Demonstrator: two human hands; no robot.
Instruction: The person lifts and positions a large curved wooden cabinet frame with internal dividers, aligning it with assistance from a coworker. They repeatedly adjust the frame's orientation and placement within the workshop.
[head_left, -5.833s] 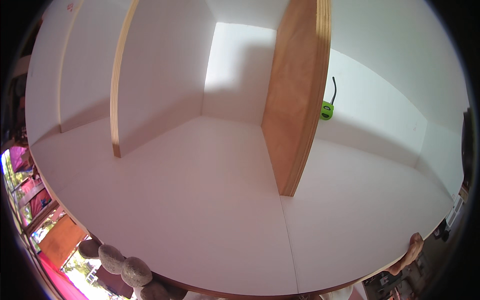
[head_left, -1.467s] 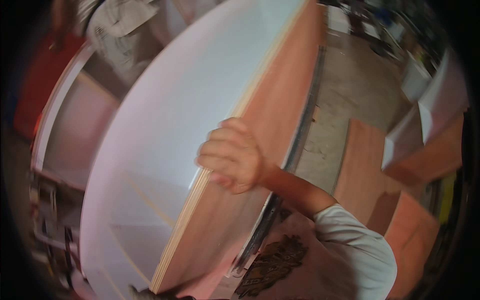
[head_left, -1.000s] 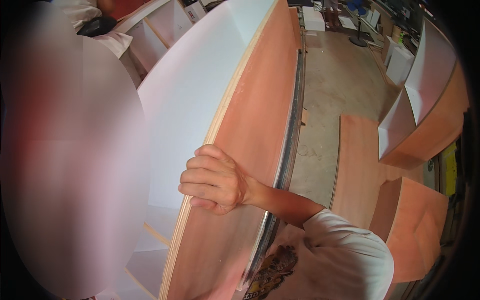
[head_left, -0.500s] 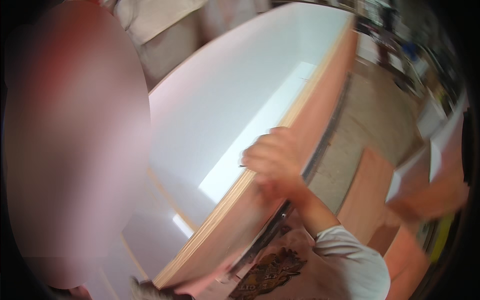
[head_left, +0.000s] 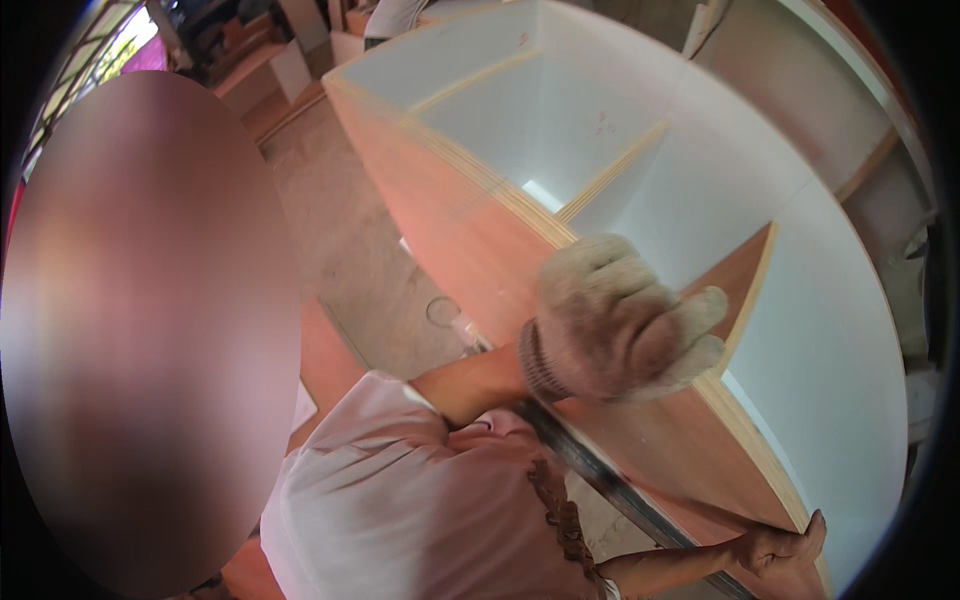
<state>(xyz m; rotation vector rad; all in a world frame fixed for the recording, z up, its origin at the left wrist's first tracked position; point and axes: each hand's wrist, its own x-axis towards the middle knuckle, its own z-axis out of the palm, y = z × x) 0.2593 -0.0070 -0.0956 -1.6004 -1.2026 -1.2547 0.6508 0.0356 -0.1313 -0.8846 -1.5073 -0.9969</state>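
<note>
My left hand (head_left: 630,320), in a dirty pale knit glove, is over the near top edge of a large boat-shaped plywood hull (head_left: 455,225). Its fingers are loosely bent and apart, with nothing seen in them. The glove hides part of the edge, so contact there is unclear. Farther along that edge, at the lower right, my bare right hand (head_left: 775,550) grips the plywood rim, thumb upward. The hull has reddish wood outside and a smooth white inside. Light wooden cross frames (head_left: 615,170) divide it, and a brown panel (head_left: 735,280) stands across it beside the glove.
Below the hull runs a dark metal rail (head_left: 590,465). Concrete floor (head_left: 335,200) lies to the left, with plywood sheets (head_left: 325,350) nearby. Cut boards and boxes (head_left: 265,85) stand at the far left. Wall panels (head_left: 800,90) rise beyond the hull. A large blurred patch covers the left side.
The view has swung from one end of the hull toward the other. My gloved left hand has come from the bottom edge to mid-picture; my right hand now appears at the lower right.
</note>
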